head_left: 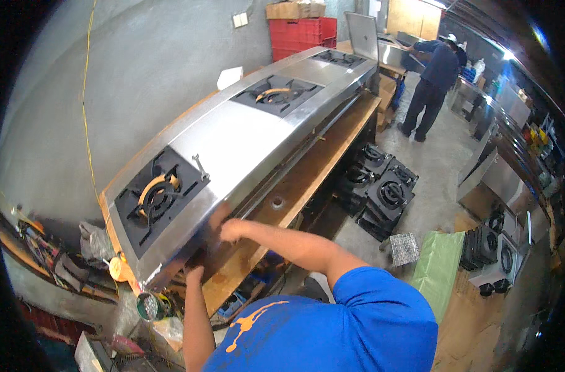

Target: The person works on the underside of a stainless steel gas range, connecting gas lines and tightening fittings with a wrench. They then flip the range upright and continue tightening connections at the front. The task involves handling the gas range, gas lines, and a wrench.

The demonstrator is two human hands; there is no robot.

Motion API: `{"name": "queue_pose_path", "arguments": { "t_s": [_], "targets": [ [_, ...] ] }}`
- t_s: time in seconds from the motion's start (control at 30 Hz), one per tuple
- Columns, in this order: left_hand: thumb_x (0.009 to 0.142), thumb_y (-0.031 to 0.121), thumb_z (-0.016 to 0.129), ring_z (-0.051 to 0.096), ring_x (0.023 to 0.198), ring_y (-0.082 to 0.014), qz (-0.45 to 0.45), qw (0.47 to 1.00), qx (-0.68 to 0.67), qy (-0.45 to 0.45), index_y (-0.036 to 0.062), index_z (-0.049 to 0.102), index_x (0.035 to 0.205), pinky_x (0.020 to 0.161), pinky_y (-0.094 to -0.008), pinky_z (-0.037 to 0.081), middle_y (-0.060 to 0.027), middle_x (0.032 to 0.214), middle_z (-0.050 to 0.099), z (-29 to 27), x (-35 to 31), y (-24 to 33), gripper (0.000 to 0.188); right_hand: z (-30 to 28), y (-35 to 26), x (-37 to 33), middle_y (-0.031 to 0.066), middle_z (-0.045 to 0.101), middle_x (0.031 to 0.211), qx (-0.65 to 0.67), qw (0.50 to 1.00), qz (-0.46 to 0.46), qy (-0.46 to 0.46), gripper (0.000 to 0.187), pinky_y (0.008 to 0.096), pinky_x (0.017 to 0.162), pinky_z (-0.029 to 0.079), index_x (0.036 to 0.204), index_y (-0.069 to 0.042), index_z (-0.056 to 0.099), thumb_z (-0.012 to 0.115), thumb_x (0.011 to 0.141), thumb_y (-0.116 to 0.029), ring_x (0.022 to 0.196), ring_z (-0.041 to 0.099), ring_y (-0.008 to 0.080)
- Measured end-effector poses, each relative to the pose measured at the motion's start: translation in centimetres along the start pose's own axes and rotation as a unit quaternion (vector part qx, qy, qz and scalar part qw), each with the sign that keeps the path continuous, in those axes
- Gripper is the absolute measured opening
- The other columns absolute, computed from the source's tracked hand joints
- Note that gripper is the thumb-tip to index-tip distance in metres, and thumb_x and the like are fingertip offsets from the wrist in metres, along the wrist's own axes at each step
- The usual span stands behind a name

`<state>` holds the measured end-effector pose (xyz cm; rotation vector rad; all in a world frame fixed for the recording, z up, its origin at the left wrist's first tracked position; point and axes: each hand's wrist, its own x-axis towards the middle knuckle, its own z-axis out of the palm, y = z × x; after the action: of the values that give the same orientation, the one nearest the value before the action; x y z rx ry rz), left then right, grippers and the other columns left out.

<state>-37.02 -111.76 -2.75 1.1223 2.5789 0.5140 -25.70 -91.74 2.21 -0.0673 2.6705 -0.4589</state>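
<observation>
A long stainless steel stove counter with three black burner sections lies on a wooden bench. At its near front edge, my right hand is by the front panel, its fingers smeared by motion. My left hand reaches in under the same front edge, lower down. Its fingers are lost in shadow, and whether either hand holds anything does not show. The nearest burner has a black grate and an orange-tan curved piece on it. A wrench rests on the steel top beside that burner.
Several black burner grates are stacked right of the bench, with a foil-covered block nearby. Red crates stand behind the counter. Another person works at the far right. A yellow cord hangs along the wall.
</observation>
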Motion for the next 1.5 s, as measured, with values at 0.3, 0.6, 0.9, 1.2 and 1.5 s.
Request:
{"name": "queue_pose_path", "arguments": {
  "t_s": [0.3,0.6,0.9,1.2,1.5],
  "targets": [
    [0.089,0.047,0.048,0.043,0.127,-0.0306,-0.004,0.997,0.051,-0.053,0.0112,0.051,0.128,0.106,-0.0401,0.032,-0.0125,0.135,0.049,-2.7,-1.9,4.0,0.053,2.3,-3.9,-0.2,0.0177,0.067,0.087,0.192,0.976,0.075,0.065,0.023,0.0411,0.06,0.055,0.1,0.007,0.059,0.048,0.085,-0.007,0.066,0.067,0.0268],
    [0.09,0.046,0.048,0.042,0.127,-0.0299,0.028,0.997,0.045,-0.058,0.0109,0.052,0.124,0.11,-0.0399,0.03,-0.0134,0.133,0.05,-5.5,-4.3,6.9,0.049,6.5,-6.7,-5.6,0.013,0.066,0.087,0.646,0.754,0.062,0.103,0.027,0.0318,0.057,0.055,0.113,0.0,0.053,0.048,0.086,-0.004,0.065,0.065,0.0199],
    [0.093,0.044,0.045,0.034,0.134,-0.0267,-0.005,0.994,-0.078,-0.082,0.0138,0.043,0.136,0.113,-0.0387,0.023,-0.0095,0.143,0.041,-1.8,-1.5,0.3,0.053,1.8,0.1,-4.6,0.0158,0.068,0.085,0.331,0.919,0.129,0.171,0.032,0.0377,0.069,0.051,0.105,-0.001,0.065,0.056,0.084,-0.024,0.074,0.064,0.0256],
    [0.092,0.041,0.048,0.036,0.132,-0.0272,-0.004,0.995,-0.054,-0.088,0.0126,0.044,0.136,0.113,-0.0392,0.024,-0.0102,0.143,0.042,-2.4,-2.3,1.6,0.052,0.0,0.4,-1.0,0.0196,0.067,0.098,-0.018,0.993,0.071,0.09,0.04,0.0435,0.085,0.049,0.109,-0.002,0.063,0.051,0.088,-0.034,0.093,0.064,0.0346],
    [0.092,0.038,0.05,0.039,0.13,-0.0277,-0.018,0.991,-0.07,-0.112,0.0114,0.045,0.135,0.112,-0.0398,0.026,-0.0109,0.142,0.043,-3.6,-1.6,3.0,0.051,5.9,-7.2,-3.6,0.0146,0.065,0.085,0.672,0.721,0.125,0.116,0.023,0.0363,0.05,0.052,0.106,0.004,0.051,0.047,0.094,-0.015,0.064,0.066,0.0244]
  ]
}}
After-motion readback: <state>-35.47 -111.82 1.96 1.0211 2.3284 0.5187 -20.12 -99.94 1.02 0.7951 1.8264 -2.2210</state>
